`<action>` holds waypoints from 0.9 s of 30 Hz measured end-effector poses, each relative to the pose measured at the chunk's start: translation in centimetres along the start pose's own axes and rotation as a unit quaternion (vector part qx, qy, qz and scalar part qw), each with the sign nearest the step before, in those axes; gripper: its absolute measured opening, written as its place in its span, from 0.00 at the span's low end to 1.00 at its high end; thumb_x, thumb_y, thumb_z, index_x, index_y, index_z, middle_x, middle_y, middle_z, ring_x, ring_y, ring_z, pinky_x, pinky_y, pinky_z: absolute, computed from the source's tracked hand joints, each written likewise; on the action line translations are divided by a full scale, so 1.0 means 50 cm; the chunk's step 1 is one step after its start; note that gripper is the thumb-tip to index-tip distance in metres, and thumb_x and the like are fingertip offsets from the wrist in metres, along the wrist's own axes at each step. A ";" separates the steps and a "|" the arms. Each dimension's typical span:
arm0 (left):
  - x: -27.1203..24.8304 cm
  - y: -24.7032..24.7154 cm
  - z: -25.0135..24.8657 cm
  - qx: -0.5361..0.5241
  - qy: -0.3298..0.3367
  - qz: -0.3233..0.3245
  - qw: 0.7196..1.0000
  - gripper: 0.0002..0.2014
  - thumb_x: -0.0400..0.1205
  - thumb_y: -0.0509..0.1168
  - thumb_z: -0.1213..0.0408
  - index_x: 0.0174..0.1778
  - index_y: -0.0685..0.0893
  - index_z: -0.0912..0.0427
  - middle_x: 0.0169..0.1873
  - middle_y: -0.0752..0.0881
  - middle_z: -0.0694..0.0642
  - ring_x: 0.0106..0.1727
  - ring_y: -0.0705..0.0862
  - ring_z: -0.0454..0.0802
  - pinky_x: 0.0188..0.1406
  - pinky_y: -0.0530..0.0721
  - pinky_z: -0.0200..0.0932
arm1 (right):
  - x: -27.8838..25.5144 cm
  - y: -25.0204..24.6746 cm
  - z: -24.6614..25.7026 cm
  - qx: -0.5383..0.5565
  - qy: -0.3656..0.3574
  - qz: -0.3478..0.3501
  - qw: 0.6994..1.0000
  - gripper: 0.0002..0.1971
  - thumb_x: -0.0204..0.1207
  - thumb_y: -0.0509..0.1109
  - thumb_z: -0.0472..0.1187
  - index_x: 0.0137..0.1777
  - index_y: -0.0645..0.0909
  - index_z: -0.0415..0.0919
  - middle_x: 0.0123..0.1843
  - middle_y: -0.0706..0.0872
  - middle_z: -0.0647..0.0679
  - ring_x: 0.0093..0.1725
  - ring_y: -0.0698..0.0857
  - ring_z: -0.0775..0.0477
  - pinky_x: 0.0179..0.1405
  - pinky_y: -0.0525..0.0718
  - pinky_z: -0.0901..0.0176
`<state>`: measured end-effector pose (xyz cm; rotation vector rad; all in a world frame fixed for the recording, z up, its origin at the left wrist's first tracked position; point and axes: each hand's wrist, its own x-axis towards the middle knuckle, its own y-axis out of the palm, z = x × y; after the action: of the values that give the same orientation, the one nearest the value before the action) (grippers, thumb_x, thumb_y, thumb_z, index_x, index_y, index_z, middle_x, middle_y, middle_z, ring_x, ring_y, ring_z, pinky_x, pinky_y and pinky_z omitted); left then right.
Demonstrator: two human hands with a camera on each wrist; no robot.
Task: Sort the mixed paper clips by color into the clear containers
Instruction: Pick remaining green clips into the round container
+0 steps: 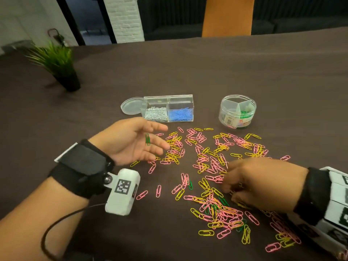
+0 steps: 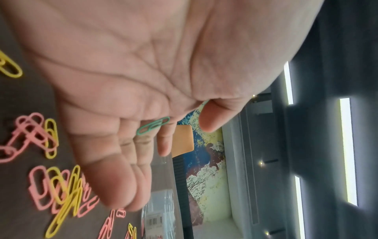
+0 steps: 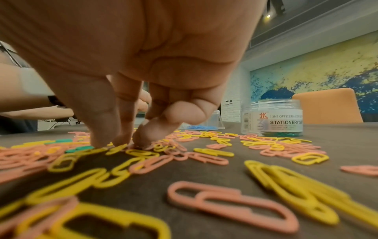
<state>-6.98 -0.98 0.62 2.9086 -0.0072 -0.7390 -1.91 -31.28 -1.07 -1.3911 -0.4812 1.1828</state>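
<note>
My left hand (image 1: 135, 141) lies spread, one green clip (image 1: 148, 139) resting loose on it; my right hand (image 1: 250, 182), centre-right, pinches into the clips (image 1: 216, 200); light, slippery wire, best nipped at one loop.

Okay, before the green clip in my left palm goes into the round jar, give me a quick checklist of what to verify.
1. Green paper clip rests on open left hand: ok.
2. Round clear plastic jar is lidless: ok.
3. Jar's green section already holds green clips: ok.
4. Path from left hand to jar free of the right hand: ok.
5. Right hand's fingertips have pinched a clip in the pile: cannot tell.
</note>
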 end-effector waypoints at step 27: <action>0.015 0.153 0.059 0.760 0.070 -0.023 0.646 0.21 0.74 0.70 0.35 0.37 0.85 0.53 0.34 0.87 0.49 0.39 0.85 0.47 0.37 0.82 0.42 | 0.018 0.017 0.009 0.029 0.050 -0.011 0.998 0.04 0.79 0.69 0.51 0.48 0.81 0.53 0.48 0.83 0.55 0.46 0.81 0.55 0.51 0.84 0.55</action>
<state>-7.48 -8.97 -1.26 4.5211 -1.0436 -0.5890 -2.23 -30.48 -2.07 -1.3834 -0.3882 1.0951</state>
